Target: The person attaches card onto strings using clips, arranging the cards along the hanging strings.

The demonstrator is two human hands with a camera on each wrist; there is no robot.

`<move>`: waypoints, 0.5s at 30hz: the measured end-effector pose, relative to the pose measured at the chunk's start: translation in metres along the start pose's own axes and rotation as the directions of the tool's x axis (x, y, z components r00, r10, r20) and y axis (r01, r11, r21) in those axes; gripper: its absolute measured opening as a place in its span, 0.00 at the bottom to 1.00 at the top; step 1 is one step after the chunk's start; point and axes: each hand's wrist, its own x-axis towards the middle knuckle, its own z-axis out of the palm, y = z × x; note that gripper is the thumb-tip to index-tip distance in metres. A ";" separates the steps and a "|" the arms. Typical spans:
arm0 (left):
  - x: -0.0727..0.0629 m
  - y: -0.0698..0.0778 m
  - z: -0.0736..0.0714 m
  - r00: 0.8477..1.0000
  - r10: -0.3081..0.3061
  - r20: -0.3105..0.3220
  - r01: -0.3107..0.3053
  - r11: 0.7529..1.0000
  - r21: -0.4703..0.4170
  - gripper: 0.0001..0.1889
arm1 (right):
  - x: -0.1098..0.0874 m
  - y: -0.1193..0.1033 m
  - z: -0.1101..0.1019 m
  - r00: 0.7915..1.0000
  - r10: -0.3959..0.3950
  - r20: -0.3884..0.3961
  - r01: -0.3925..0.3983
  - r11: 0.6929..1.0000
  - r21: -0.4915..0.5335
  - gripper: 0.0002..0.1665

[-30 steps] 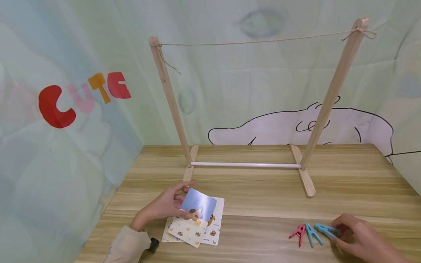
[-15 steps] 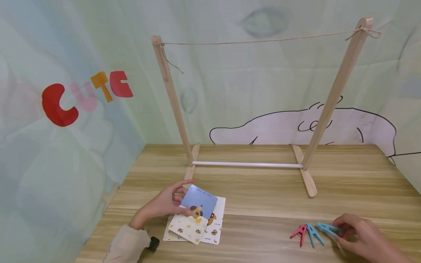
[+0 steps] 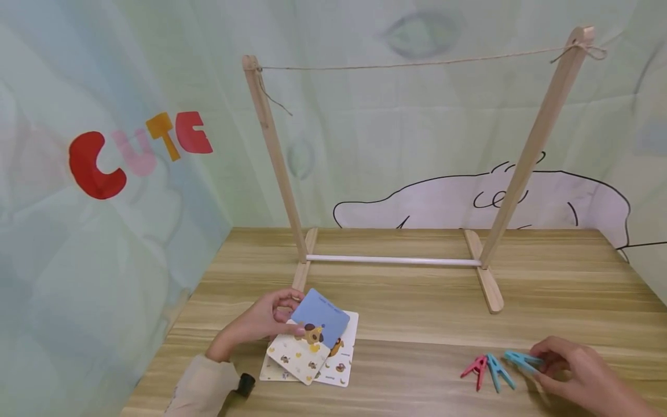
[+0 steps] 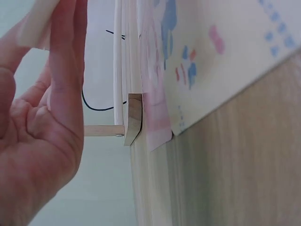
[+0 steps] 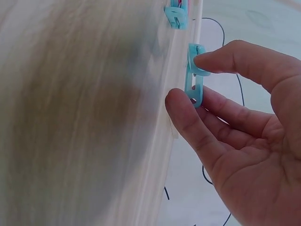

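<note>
My left hand [image 3: 260,317] holds a card [image 3: 322,315] by its left side, thumb on the front. Its upper part is blue, its lower part cream with small prints, and a cartoon dog sits where they meet. The held card is tilted over other printed cards [image 3: 341,366] on the table. In the left wrist view an edge of the held card [image 4: 36,21] shows between the fingers. At the right, my right hand [image 3: 575,370] pinches a light blue clothespin [image 3: 521,360], seen end-up in the right wrist view. Beside it lie a second blue clothespin [image 3: 498,372] and a red clothespin [image 3: 476,370].
Behind the hands stands a wooden frame with a left post [image 3: 276,162], a right post [image 3: 537,145] and a white crossbar [image 3: 393,260]. A twine line [image 3: 406,65] runs between the post tops. Below my left wrist is a small black object [image 3: 245,384] on the wooden table [image 3: 406,324].
My left hand has raised and tilted the card slightly, so the glare on its blue part is gone. The right hand stays at the clothespin. The whole view has shifted a little.
</note>
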 end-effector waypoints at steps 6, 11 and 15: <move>0.001 0.003 0.001 0.999 0.003 -0.038 -0.004 1.000 -0.015 0.25 | 0.001 -0.002 0.001 0.996 -0.045 -0.073 0.045 0.999 -0.002 0.19; 0.001 0.005 0.002 0.998 -0.014 -0.059 0.011 0.998 -0.065 0.24 | 0.004 -0.004 -0.002 0.997 -0.009 -0.070 0.008 1.000 -0.006 0.18; 0.002 0.006 0.002 0.997 -0.021 -0.077 0.014 0.996 -0.091 0.24 | 0.006 -0.005 -0.003 0.990 -0.088 -0.111 0.092 0.995 0.037 0.20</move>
